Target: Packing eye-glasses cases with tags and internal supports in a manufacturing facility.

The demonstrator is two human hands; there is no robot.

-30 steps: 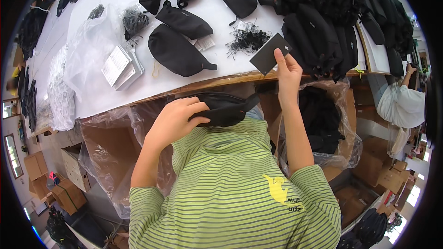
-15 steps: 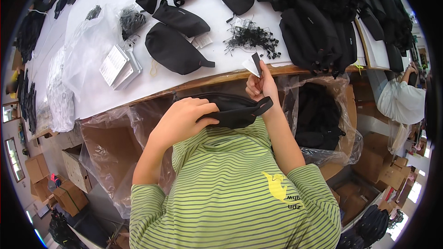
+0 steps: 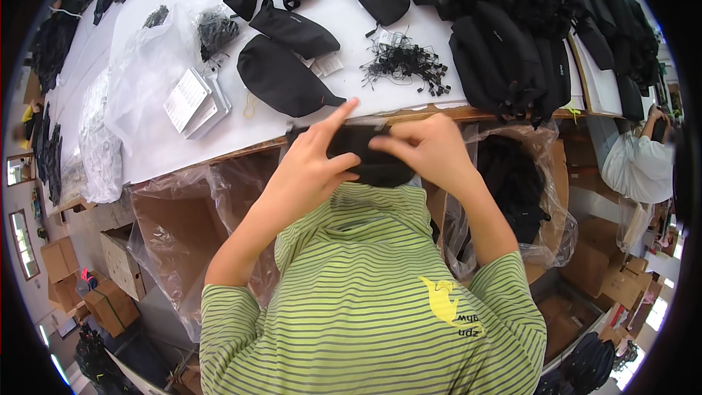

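Both my hands hold a black waist bag (image 3: 369, 163) against my chest, just below the table's wooden front edge. My left hand (image 3: 311, 164) grips its left side with the forefinger stretched up. My right hand (image 3: 431, 150) pinches the bag's top edge from the right. The dark card seen earlier is hidden, if it is still there. On the white table (image 3: 146, 153) above lie two more black waist bags (image 3: 281, 77), (image 3: 296, 28) and a heap of black tag strings (image 3: 406, 66).
A big pile of black bags (image 3: 526, 44) fills the table's right. White booklets (image 3: 194, 101) and clear plastic bags (image 3: 139, 73) lie at left. Plastic-lined cardboard boxes stand left (image 3: 179, 227) and right (image 3: 512, 190) of me. Another person (image 3: 643, 161) sits at far right.
My right hand came down from the table with a dark flat card to the bag at my chest. Both hands now meet on the bag, which has been raised slightly.
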